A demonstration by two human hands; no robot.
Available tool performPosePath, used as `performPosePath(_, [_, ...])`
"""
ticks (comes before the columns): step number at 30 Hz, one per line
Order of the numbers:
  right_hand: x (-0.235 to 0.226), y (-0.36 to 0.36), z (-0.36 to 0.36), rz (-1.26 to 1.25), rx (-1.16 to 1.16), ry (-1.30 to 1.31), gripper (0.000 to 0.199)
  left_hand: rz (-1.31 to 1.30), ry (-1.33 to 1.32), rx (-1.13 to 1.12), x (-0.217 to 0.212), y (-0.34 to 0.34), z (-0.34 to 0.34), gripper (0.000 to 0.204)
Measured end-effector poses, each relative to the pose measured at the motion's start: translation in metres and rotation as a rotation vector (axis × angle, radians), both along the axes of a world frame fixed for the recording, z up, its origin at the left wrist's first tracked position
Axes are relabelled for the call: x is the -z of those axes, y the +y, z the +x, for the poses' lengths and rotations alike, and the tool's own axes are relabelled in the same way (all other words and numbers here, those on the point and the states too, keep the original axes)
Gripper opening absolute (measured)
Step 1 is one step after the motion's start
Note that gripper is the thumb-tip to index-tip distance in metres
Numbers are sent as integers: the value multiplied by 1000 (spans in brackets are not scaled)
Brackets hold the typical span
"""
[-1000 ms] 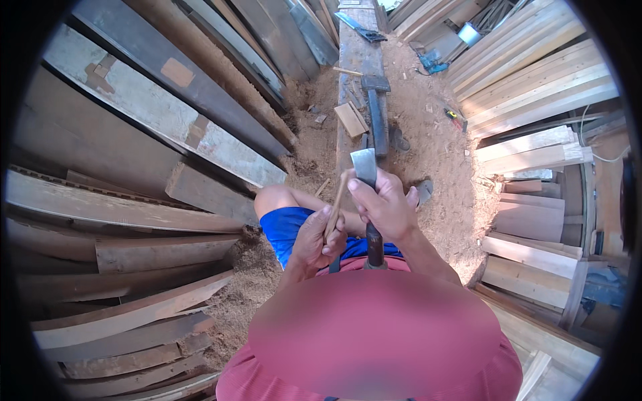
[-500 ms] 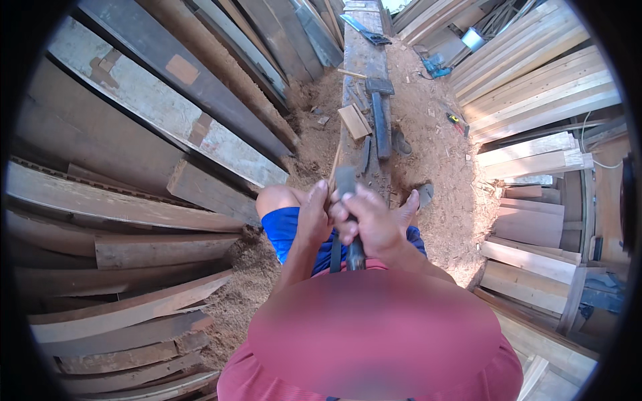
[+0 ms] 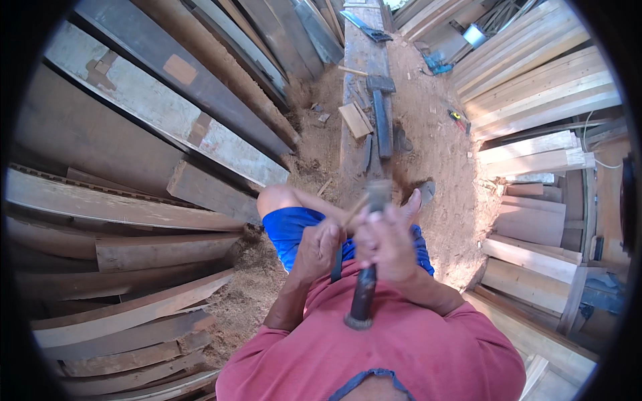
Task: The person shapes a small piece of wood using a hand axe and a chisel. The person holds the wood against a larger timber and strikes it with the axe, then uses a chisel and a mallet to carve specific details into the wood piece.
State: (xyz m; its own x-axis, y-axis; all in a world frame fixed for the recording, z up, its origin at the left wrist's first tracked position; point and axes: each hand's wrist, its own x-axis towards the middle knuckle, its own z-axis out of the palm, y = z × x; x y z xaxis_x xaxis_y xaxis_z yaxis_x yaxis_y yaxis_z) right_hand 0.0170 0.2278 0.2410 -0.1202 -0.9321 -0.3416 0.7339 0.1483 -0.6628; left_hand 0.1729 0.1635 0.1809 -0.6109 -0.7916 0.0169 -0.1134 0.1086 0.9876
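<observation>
My right hand [image 3: 386, 244] is wrapped round a chisel [image 3: 363, 294] with a thick dark handle. The handle's butt end points down at my shirt, while the blade, smeared by motion, points away over the bench. Beside it, my left hand [image 3: 319, 250] is closed on a thin wooden stick [image 3: 355, 210] that slants up toward the blade. Whether stick and blade touch, I cannot tell. Both hands are above my lap. Ahead of them a dark mallet [image 3: 382, 120] lies along the wooden bench [image 3: 366, 57], next to a small wood block [image 3: 355, 120].
A handsaw [image 3: 366, 27] rests at the bench's far end. On the sawdust-covered floor to the right lie a teal power tool [image 3: 436, 65] and a small yellow-and-red tool [image 3: 457, 119]. Dark boards [image 3: 180, 97] lean on the left, with pale planks [image 3: 535, 80] stacked on the right.
My hands have come lower and slightly apart. The chisel has shifted right and toward me, so more of its handle shows. The stick now slants to the right.
</observation>
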Motion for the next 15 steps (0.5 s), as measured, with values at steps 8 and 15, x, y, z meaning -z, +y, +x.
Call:
performPosePath(8, [13, -21, -51, -86, 75, 431, 20, 1056, 588, 100, 36, 3, 4, 46])
performPosePath(15, [32, -49, -44, -83, -52, 406, 18, 1252, 631, 224, 9, -1, -19, 48])
